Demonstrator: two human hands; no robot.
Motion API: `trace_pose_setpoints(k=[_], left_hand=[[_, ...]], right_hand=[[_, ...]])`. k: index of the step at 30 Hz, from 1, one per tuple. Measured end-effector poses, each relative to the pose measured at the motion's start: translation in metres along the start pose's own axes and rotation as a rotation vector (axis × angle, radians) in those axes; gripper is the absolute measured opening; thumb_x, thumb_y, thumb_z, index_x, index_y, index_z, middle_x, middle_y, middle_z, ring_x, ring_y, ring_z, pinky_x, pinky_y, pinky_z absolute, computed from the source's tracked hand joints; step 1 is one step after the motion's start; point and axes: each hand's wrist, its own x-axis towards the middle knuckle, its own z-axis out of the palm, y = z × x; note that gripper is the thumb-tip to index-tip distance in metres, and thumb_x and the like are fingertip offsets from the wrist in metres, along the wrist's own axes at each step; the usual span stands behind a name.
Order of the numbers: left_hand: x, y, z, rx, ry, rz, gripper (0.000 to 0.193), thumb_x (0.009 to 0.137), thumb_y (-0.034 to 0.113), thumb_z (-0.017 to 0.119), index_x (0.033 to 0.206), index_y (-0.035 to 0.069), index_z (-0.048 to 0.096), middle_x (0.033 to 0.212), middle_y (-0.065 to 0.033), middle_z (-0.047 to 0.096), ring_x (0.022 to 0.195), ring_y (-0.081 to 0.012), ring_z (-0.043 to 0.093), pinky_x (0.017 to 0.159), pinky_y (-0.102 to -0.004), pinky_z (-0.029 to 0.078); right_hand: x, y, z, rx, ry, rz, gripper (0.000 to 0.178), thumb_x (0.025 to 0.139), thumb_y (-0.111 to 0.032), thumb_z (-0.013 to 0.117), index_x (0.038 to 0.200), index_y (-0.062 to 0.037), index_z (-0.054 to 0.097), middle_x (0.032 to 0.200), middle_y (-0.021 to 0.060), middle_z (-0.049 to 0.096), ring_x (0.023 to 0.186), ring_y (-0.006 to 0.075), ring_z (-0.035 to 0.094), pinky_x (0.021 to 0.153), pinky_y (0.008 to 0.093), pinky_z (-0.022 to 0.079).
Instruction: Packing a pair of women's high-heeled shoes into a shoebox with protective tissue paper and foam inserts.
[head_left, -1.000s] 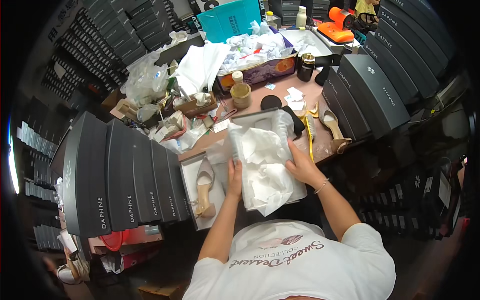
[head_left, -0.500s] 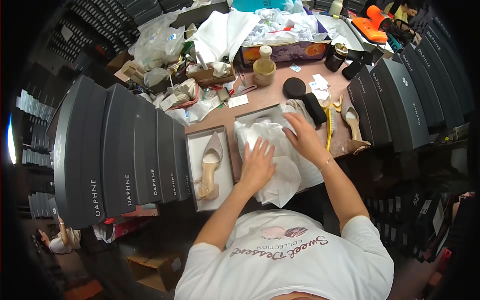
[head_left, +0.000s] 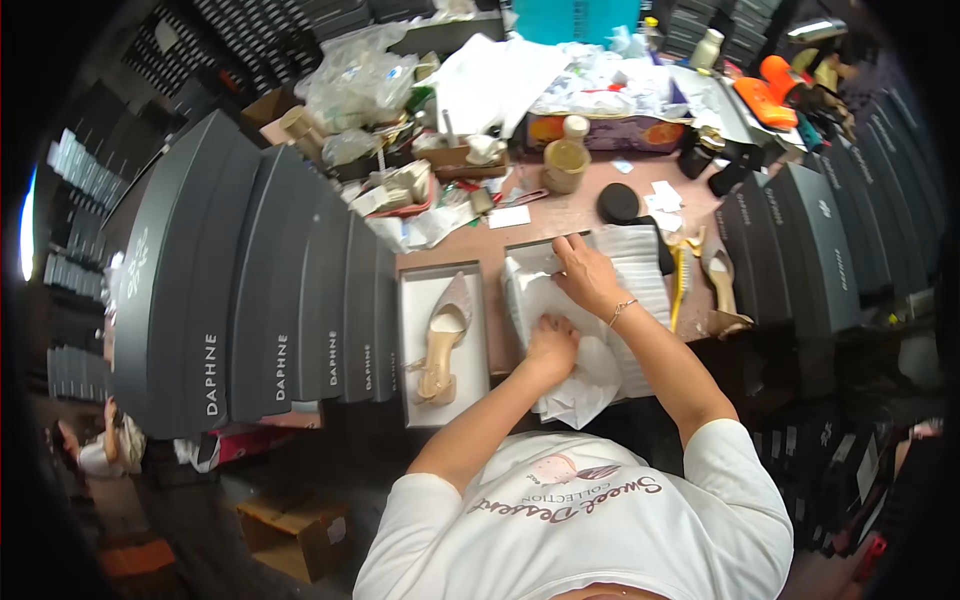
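Note:
White tissue paper (head_left: 590, 385) lies bunched in an open grey shoebox (head_left: 515, 275) in front of me. My left hand (head_left: 553, 345) presses into the paper with its fingers curled round it. Farther up, my right hand (head_left: 585, 272) pinches the paper near the box's far edge. A ribbed white foam sheet (head_left: 635, 270) spreads under my right wrist and past the right side. Just left stands a second shallow box part (head_left: 408, 340), where a beige slingback shoe (head_left: 445, 340) with a glittery pointed toe lies. Any contents under the paper are hidden.
Dark shoeboxes (head_left: 250, 290) stand in a row at left, with more boxes (head_left: 800, 240) at right. A matching shoe (head_left: 718, 275) and a yellow brush (head_left: 682, 285) lie right of the foam. Behind are a round black tin (head_left: 619, 203) and a glue pot (head_left: 565, 168).
My fingers, spread over the tissue paper before, are now curled into it. More of the foam sheet shows on the right. The whole view has shifted, so the scene sits farther right.

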Motion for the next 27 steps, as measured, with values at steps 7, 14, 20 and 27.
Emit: trace_pose_setpoints(k=[7, 14, 20, 27], left_hand=[[0.007, -0.006, -0.003, -0.034, 0.174, 0.120, 0.044, 0.066, 0.032, 0.077, 0.104, 0.011, 0.067, 0.123, -0.0167, 0.049, 0.125, -0.0321, 0.038, 0.101, -0.0601, 0.028], [0.018, 0.011, -0.006, -0.030, -0.042, 0.131, 0.032, 0.067, 0.020, 0.072, 0.095, 0.005, 0.070, 0.133, -0.0212, 0.041, 0.133, -0.0400, 0.026, 0.091, -0.0551, 0.043], [0.054, -0.007, -0.018, -0.146, -0.015, 0.024, 0.022, 0.077, 0.009, 0.060, 0.096, -0.001, 0.067, 0.129, -0.0197, 0.044, 0.128, -0.0392, 0.033, 0.093, -0.0567, 0.039], [0.049, 0.004, -0.022, -0.204, -0.003, -0.224, 0.023, 0.075, 0.005, 0.060, 0.097, 0.002, 0.065, 0.132, -0.0192, 0.041, 0.130, -0.0350, 0.034, 0.095, -0.0568, 0.037]], right_hand=[[-0.051, 0.020, -0.082, 0.360, 0.190, 0.192, 0.037, 0.079, -0.024, 0.071, 0.101, 0.0005, 0.055, 0.071, 0.0146, 0.059, 0.058, 0.0210, 0.054, 0.056, 0.0324, 0.045], [-0.079, 0.042, -0.078, 0.599, 0.081, 0.130, 0.034, 0.082, -0.023, 0.070, 0.103, 0.0001, 0.057, 0.078, 0.0098, 0.060, 0.066, 0.0133, 0.054, 0.059, 0.0282, 0.045], [0.011, 0.115, -0.104, 0.889, 0.451, 0.200, 0.028, 0.087, -0.013, 0.064, 0.112, -0.0047, 0.054, 0.083, 0.0024, 0.057, 0.066, 0.0069, 0.049, 0.058, 0.0221, 0.042], [0.128, 0.161, -0.150, 0.670, 0.732, -0.032, 0.033, 0.080, -0.005, 0.065, 0.110, -0.0040, 0.053, 0.106, 0.0129, 0.057, 0.090, 0.0225, 0.058, 0.071, 0.0296, 0.048]])
